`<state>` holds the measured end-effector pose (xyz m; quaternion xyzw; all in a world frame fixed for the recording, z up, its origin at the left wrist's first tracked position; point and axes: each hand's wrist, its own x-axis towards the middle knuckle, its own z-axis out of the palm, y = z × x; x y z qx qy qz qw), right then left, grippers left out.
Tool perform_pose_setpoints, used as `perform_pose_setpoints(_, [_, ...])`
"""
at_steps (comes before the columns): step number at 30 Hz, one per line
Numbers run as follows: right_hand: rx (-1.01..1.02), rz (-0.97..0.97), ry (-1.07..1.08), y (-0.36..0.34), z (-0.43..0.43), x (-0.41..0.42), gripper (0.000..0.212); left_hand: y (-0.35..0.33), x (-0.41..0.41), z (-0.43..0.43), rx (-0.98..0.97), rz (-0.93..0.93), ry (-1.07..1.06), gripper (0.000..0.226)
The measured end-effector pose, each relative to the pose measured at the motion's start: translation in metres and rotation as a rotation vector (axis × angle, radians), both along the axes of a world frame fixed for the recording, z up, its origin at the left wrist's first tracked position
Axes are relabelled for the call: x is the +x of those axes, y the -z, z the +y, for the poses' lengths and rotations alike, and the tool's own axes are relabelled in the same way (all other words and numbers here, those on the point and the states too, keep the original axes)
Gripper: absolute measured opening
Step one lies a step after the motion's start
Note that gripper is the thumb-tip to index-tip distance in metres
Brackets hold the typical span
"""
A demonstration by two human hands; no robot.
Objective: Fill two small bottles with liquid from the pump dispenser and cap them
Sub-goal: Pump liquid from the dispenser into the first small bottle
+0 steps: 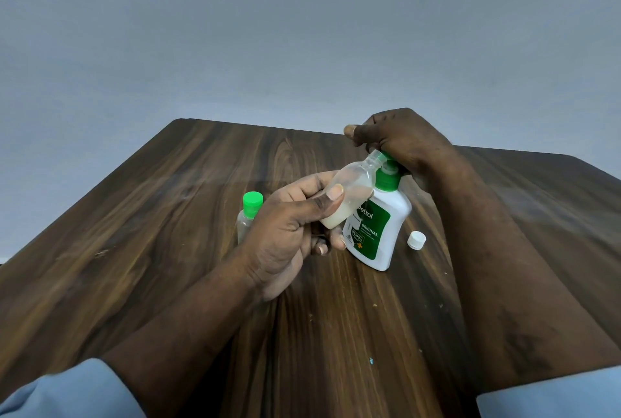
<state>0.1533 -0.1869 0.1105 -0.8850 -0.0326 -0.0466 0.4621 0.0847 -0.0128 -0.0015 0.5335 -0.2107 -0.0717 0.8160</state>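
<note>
Sleeves: light blue, nearest me at both lower corners, forearms bare on the table.
Left hand: I see thumb and fingers curled round the lower body of the open bottle, thumb pad flat on its side.
Open bottle: lifted off the wood and tilted, its mouth up against the green nozzle; pale liquid sits in the lower part.
Handling, open bottle: I judge it light, thin-walled and squeezable, slick if soap runs down. Hold low on the body, grip gentle, neck left free.
Pump dispenser: white with a green label, standing on the table, touching the open bottle.
Handling, dispenser: heavier, stiff, narrow-footed; I expect it to tip under an off-centre press.
White cap: loose on the wood just beside the dispenser, to its right.
Capped bottle: upright behind the left hand, green cap on; fill level not readable.
Right hand: fingers curled down over the pump head, thumb sticking out.
Wall: plain grey.
</note>
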Motion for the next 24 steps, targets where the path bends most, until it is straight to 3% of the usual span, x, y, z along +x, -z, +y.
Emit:
perform_pose_setpoints(7, [-0.017,0.032,0.011,0.0032,0.0001,0.0021,0.015,-0.0002,-0.0015,0.0013,0.004,-0.005,-0.002,0.036])
perform_pose_setpoints(24, [-0.004,0.006,0.005,0.0038,-0.0003,0.0038,0.023,-0.0005,-0.0012,0.0008,0.006,-0.008,-0.010,0.039])
